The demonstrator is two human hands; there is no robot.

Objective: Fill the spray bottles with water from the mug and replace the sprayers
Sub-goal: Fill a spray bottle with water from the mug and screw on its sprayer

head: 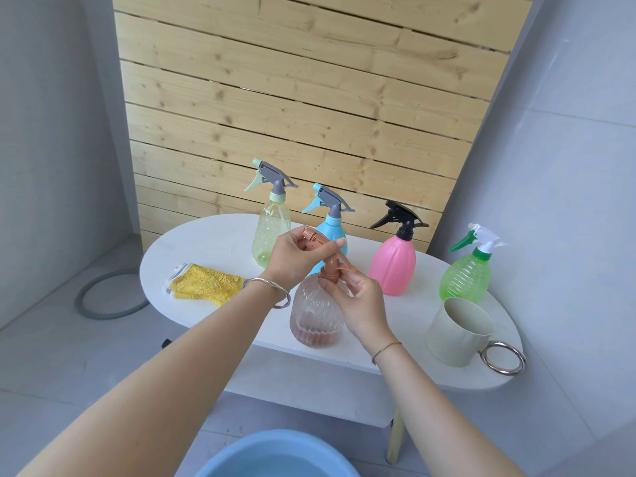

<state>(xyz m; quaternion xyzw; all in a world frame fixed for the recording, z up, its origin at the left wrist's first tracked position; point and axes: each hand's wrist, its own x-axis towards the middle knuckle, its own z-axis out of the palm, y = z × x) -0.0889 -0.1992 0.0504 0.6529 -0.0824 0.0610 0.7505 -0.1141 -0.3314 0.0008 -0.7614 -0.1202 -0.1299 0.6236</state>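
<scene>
A clear brownish ribbed spray bottle [315,316] stands near the front edge of the white oval table [220,242], with a little water in its bottom. Its brown sprayer [318,241] sits on the neck. My left hand [296,258] grips the sprayer head from the left. My right hand [358,297] pinches the brown collar at the bottle neck. The cream mug [457,332] with a metal ring handle stands tilted at the front right. Behind stand a yellow-green bottle [270,235], a blue bottle [332,232], a pink bottle [392,266] and a green bottle [466,277], each with a sprayer on.
A yellow cloth [204,284] lies on the table's left end. A blue basin [275,454] holding water sits on the floor below me. A grey hose ring [106,297] lies on the floor at left. A wooden slat panel leans behind the table.
</scene>
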